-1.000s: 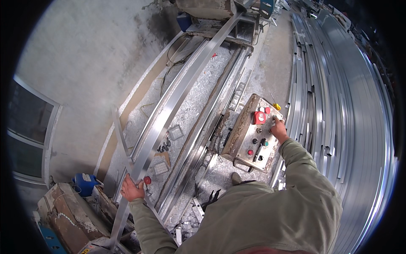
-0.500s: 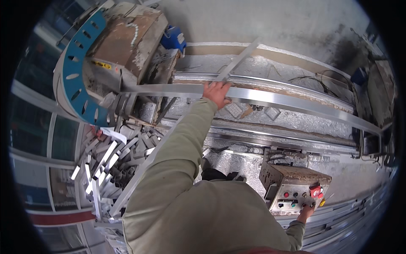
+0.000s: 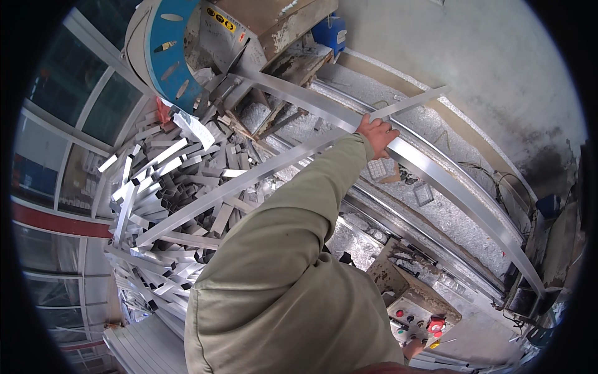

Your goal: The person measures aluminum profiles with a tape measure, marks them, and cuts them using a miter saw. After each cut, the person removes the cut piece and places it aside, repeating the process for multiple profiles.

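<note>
My left hand (image 3: pixel 376 134) lies over a long silver aluminium profile (image 3: pixel 445 181), with its fingers curled across the top. That profile slants from the saw machine at upper left to a support at lower right. A second long aluminium bar (image 3: pixel 249 182) crosses it close to my left hand, its lower end over a heap of offcuts. At the lower edge my right hand (image 3: pixel 413 348) is at the control box (image 3: pixel 408 318), touching its front among the buttons. It is small and partly cut off, so its finger pose is unclear.
A blue curved guard (image 3: pixel 163 53) belongs to the worn saw machine (image 3: pixel 268 31) at upper left. Many short aluminium offcuts (image 3: pixel 180 181) are piled at left. Metal rails (image 3: pixel 430 240) run below the profile. A blue container (image 3: pixel 330 32) stands by the wall. Stacked profiles (image 3: pixel 140 346) lie at lower left.
My view has swung left, so the scene appears turned and shifted right. My left hand stays on the profile, and my right hand stays at the control box.
</note>
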A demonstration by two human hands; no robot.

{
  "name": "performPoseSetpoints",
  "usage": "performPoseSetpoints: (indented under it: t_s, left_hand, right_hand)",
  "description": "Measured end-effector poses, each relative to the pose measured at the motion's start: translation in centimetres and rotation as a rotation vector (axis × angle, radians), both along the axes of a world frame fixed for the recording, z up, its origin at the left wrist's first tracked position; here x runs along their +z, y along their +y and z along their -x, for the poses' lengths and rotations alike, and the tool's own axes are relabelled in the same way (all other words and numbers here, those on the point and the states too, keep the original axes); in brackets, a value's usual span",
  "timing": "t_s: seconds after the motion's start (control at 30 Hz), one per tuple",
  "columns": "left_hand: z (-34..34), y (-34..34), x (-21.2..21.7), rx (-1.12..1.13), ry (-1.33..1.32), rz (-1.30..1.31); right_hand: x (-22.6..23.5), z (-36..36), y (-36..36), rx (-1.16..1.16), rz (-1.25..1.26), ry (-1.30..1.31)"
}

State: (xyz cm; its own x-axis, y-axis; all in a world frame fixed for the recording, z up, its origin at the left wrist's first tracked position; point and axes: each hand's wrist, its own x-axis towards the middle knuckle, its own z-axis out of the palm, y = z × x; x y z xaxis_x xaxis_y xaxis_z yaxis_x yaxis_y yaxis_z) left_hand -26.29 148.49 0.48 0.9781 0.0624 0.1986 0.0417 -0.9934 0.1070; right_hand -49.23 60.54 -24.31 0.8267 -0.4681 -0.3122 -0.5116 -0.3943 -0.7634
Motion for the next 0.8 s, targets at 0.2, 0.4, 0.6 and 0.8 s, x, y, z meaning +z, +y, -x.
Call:
performPoseSetpoints:
  t_s: [0.2, 0.4, 0.6, 0.8]
  left_hand:
    - [0.7, 0.9, -0.7, 0.019, 0.031, -0.012]
    - [0.4, 0.1, 0.0, 0.004, 0.035, -0.02]
    - [0.6, 0.7, -0.4, 0.002, 0.006, -0.015]
    - [0.8, 0.3, -0.2, 0.003, 0.002, -0.024]
  right_hand:
    - [-2.1, 0.1, -1.0, 0.188, 0.152, -0.029]
    - [2.8, -0.2, 5.7, -0.317, -0.18, 0.029]
    - [6.5, 3.8, 9.6, -0.129, -0.049, 0.301]
    - [-2.4, 12.4, 16.5, 0.368, 0.279, 0.165]
